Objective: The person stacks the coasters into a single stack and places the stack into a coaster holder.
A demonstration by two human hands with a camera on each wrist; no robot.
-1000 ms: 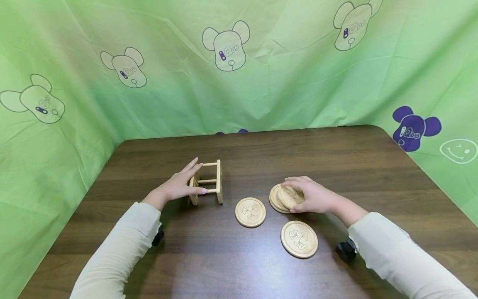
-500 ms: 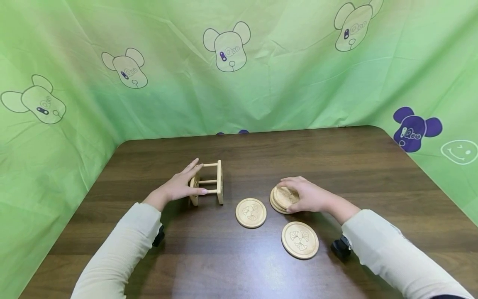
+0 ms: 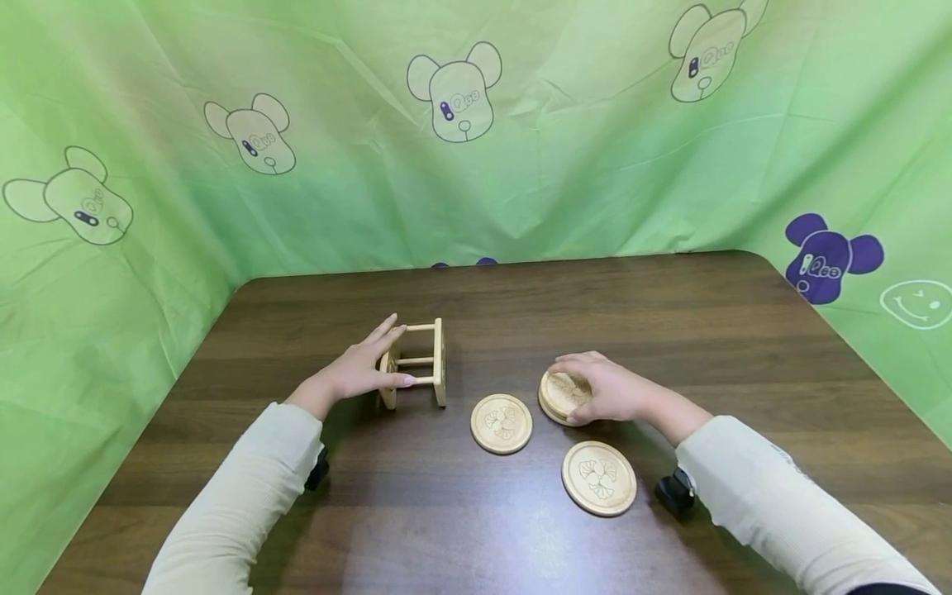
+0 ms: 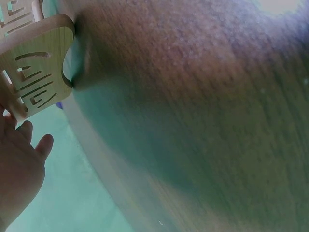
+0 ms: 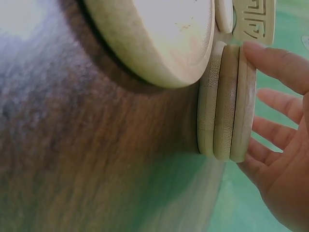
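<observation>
The left hand (image 3: 351, 372) spans the near side of a small wooden rack (image 3: 439, 364), thumb along one rod and fingers over the left end panel; the left wrist view shows the slotted panel (image 4: 38, 67) beside the fingers. The right hand (image 3: 613, 390) grips the edge of the top coaster (image 3: 563, 394) of a stack. Three round coasters (image 5: 224, 106) lie flush on each other in the right wrist view, the thumb and fingers at the outermost one. Two single coasters, one in the middle (image 3: 502, 424) and one nearer (image 3: 598, 478), lie flat with leaf engravings facing up.
The dark wooden table (image 3: 416, 521) extends to a green printed curtain (image 3: 565, 182) behind and at both sides. In the right wrist view a single coaster (image 5: 159, 34) is close to the camera, and part of the rack (image 5: 256, 19) shows past the stack.
The right hand has moved slightly left with the top coaster, which now sits more evenly over those beneath. The left hand and the rack have kept their places.
</observation>
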